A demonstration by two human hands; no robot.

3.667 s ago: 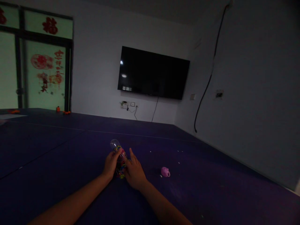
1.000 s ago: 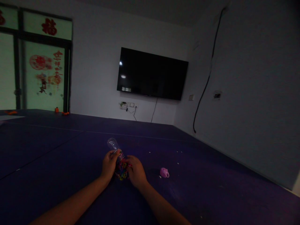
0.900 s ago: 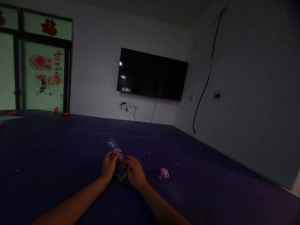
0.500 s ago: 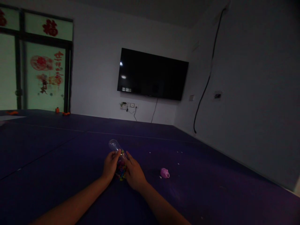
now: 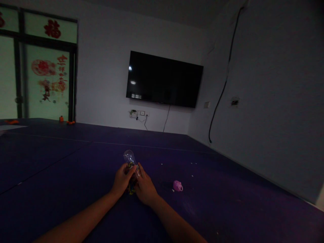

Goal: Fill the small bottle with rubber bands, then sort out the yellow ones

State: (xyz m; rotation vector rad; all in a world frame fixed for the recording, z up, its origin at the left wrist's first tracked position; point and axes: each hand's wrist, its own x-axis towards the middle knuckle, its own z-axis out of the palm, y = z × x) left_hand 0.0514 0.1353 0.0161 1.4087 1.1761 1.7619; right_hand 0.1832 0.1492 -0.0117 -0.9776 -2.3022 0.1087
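Between my two hands is a clear plastic bottle (image 5: 130, 156), its rounded end tilted up and away from me. Small multicoloured pieces (image 5: 132, 189) show below and between the hands; the dim light hides their kind. My left hand (image 5: 122, 179) grips the bottle from the left, thumb laid across it. On the other side my right hand (image 5: 145, 187) wraps round it, with its fingers partly hidden. A pink lid-like piece with a loop handle (image 5: 177, 186) lies on the purple surface to the right of my right hand.
Small white scraps (image 5: 192, 176) dot the purple surface (image 5: 83, 168). Orange objects (image 5: 71, 123) and a pale sheet (image 5: 11, 127) lie at the far left. A television (image 5: 164, 79) hangs on the back wall, and a black cable (image 5: 222, 91) runs down the right wall.
The bottle's rounded end has shifted slightly right and stands a bit steeper. My left thumb has moved right across it, and coloured pieces now show nearer the rounded end.
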